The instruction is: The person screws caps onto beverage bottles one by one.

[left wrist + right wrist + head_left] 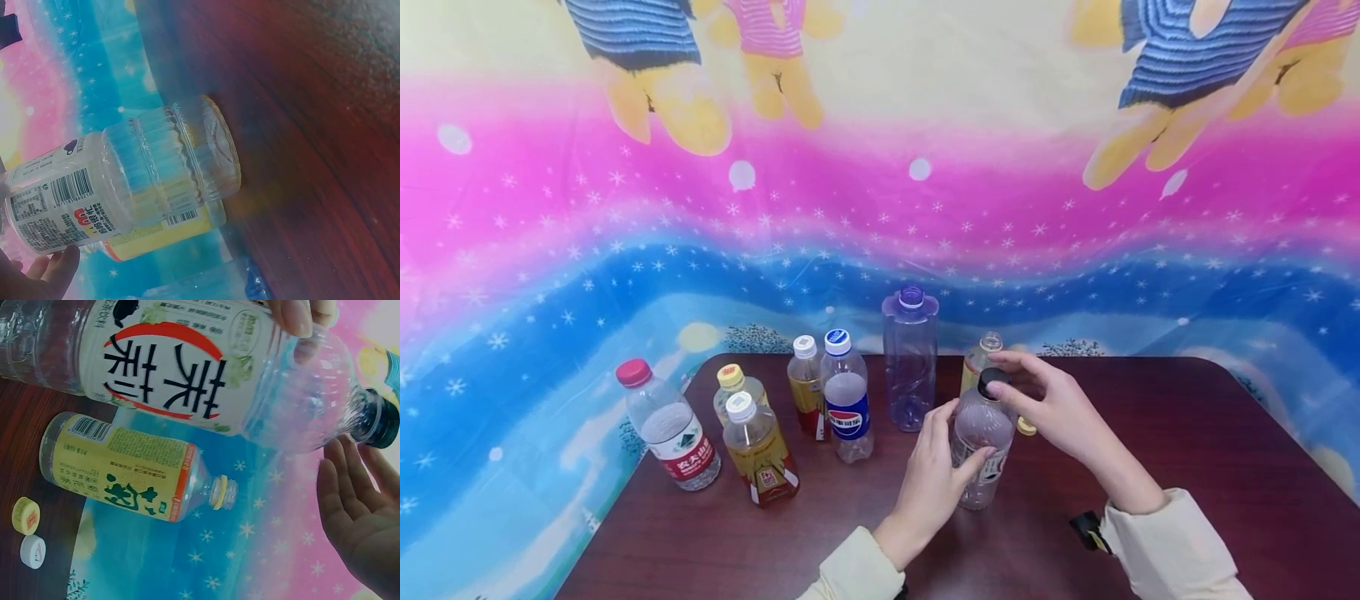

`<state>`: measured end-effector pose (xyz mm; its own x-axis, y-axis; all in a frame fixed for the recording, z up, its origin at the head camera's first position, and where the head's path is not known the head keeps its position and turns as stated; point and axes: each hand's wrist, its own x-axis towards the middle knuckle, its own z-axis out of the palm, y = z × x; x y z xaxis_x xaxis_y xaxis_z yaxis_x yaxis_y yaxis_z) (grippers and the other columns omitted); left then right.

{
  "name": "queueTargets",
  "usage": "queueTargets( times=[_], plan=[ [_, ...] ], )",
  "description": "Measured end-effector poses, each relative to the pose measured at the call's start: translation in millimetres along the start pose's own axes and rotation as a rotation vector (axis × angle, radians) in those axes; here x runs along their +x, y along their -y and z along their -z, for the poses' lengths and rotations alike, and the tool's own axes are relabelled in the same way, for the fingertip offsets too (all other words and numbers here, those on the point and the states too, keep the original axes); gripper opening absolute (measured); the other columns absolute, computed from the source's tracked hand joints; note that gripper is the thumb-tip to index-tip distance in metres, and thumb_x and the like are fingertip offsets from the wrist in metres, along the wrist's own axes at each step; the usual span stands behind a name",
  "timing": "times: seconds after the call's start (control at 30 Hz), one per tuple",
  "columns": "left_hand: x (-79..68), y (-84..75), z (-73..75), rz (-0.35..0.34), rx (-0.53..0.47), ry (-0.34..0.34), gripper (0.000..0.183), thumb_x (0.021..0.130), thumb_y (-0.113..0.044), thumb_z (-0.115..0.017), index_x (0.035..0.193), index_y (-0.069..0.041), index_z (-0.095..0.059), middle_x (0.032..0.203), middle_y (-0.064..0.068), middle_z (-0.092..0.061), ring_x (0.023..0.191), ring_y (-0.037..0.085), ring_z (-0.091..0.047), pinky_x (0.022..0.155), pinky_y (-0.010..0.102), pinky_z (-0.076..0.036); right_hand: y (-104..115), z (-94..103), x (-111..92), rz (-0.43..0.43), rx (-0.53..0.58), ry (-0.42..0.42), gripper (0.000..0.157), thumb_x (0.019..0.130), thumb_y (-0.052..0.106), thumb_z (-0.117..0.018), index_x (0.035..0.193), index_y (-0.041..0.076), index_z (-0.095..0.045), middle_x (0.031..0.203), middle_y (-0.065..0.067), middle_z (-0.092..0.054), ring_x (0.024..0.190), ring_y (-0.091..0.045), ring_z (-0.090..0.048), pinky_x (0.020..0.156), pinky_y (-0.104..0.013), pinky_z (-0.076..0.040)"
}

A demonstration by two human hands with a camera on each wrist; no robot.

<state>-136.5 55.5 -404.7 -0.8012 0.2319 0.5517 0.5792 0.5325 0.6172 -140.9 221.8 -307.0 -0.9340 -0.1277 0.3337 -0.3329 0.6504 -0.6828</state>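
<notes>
Around a clear ridged bottle (977,429) with a black cap (380,419), my left hand (931,467) wraps its fingers and thumb at mid-height. The bottle stands nearly upright, and its white label (172,362) carries large black characters. At the cap is my right hand (1060,408), its thumb against the side and its fingers (331,481) loosely extended near the neck. Just behind stands an uncapped bottle (119,469) with a yellow label. A yellow cap (25,515) and a white cap (33,551) lie beside it.
A tall purple-tinted uncapped bottle (912,367) stands behind my left hand. To the left are a Pepsi bottle (847,408), several amber drink bottles including one in front (762,458), and a red-capped water bottle (673,437). A patterned cloth (880,208) hangs behind the dark wooden table (1150,450).
</notes>
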Motion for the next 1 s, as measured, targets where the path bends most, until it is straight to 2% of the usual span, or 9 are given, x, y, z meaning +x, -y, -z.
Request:
queueTargets(
  times=[0.07, 0.13, 0.2, 0.27, 0.37, 0.53, 0.63, 0.83, 1.0],
  plan=[
    [0.6, 0.0, 0.1, 0.0, 0.002, -0.003, 0.066, 0.085, -0.034, -0.07, 0.137, -0.007, -0.039, 0.126, 0.007, -0.054, 0.117, 0.019, -0.057, 0.099, 0.034, -0.05, -5.5, 0.7, 1.8, -0.013, -0.008, -0.055, 0.035, 0.096, 0.026, -0.057, 0.126, 0.009, -0.06, 0.112, -0.012, -0.068, 0.089, 0.01, -0.058, 0.08, -0.019, -0.05],
    [1.0, 0.7, -0.1, 0.001, 0.0, -0.004, 0.066, 0.085, -0.035, -0.07, 0.137, -0.008, -0.039, 0.126, 0.007, -0.054, 0.116, 0.02, -0.057, 0.098, 0.035, -0.05, -14.3, 1.6, 4.6, -0.041, -0.03, -0.119, 0.033, 0.098, 0.028, -0.053, 0.123, 0.008, -0.061, 0.112, -0.014, -0.069, 0.09, 0.013, -0.056, 0.083, -0.02, -0.049],
    [1.3, 1.8, -0.3, 0.006, -0.008, -0.004, 0.067, 0.085, -0.037, -0.069, 0.137, -0.008, -0.038, 0.126, 0.007, -0.054, 0.116, 0.021, -0.057, 0.098, 0.035, -0.05, -25.2, 2.5, 7.4, -0.08, -0.058, -0.172, 0.035, 0.099, 0.029, -0.051, 0.121, 0.006, -0.062, 0.111, -0.017, -0.069, 0.092, 0.003, -0.061, 0.084, -0.027, -0.05],
    [1.3, 2.8, 0.2, 0.014, -0.01, -0.011, 0.069, 0.086, -0.041, -0.068, 0.138, -0.008, -0.038, 0.127, 0.007, -0.054, 0.116, 0.021, -0.057, 0.098, 0.035, -0.051, -37.9, 3.1, 9.9, -0.121, -0.088, -0.203, 0.036, 0.099, 0.029, -0.049, 0.12, 0.003, -0.062, 0.111, -0.02, -0.068, 0.095, -0.014, -0.065, 0.085, -0.037, -0.05],
    [2.7, 5.7, 2.2, 0.024, -0.008, -0.053, 0.069, 0.088, -0.045, -0.064, 0.14, -0.009, -0.037, 0.132, 0.008, -0.051, 0.119, 0.023, -0.055, 0.097, 0.038, -0.05, -58.4, 3.0, 11.7, -0.183, -0.131, -0.199, 0.036, 0.099, 0.026, -0.048, 0.12, -0.001, -0.061, 0.113, -0.025, -0.065, 0.101, -0.037, -0.062, 0.083, -0.048, -0.047],
    [17.7, 14.5, 7.2, 0.03, -0.026, -0.206, 0.062, 0.092, -0.037, -0.059, 0.14, -0.006, -0.036, 0.14, 0.012, -0.043, 0.127, 0.026, -0.047, 0.1, 0.044, -0.048, -97.0, -1.1, 14.4, -0.249, -0.252, -0.075, 0.032, 0.096, 0.014, -0.047, 0.118, -0.006, -0.059, 0.115, -0.03, -0.06, 0.089, -0.036, -0.059, 0.073, -0.045, -0.046],
    [32.1, 19.2, 10.8, 0.071, -0.054, -0.266, 0.063, 0.092, -0.033, -0.06, 0.142, -0.007, -0.033, 0.145, 0.012, -0.037, 0.131, 0.028, -0.042, 0.1, 0.046, -0.048, -120.0, -5.5, 16.6, -0.257, -0.325, 0.023, 0.032, 0.093, 0.007, -0.047, 0.119, -0.011, -0.057, 0.116, -0.034, -0.056, 0.086, -0.036, -0.057, 0.071, -0.044, -0.046],
    [54.9, 25.7, 14.0, 0.188, -0.093, -0.248, 0.077, 0.09, -0.035, -0.063, 0.149, -0.009, -0.021, 0.154, 0.011, -0.025, 0.14, 0.031, -0.031, 0.104, 0.052, -0.043, -152.2, -18.5, 14.7, -0.264, -0.44, 0.167, 0.035, 0.091, 0.0, -0.047, 0.124, -0.014, -0.053, 0.123, -0.039, -0.049, 0.113, -0.053, -0.05, 0.091, -0.059, -0.045],
    [68.1, 29.2, 12.7, 0.264, -0.139, -0.257, 0.086, 0.089, -0.032, -0.067, 0.152, -0.007, -0.014, 0.157, 0.015, -0.019, 0.144, 0.035, -0.024, 0.112, 0.053, -0.033, -168.7, -25.0, 10.3, -0.29, -0.471, 0.234, 0.044, 0.087, -0.009, -0.043, 0.132, -0.013, -0.045, 0.13, -0.041, -0.041, 0.118, -0.056, -0.043, 0.095, -0.061, -0.042]
  ],
)
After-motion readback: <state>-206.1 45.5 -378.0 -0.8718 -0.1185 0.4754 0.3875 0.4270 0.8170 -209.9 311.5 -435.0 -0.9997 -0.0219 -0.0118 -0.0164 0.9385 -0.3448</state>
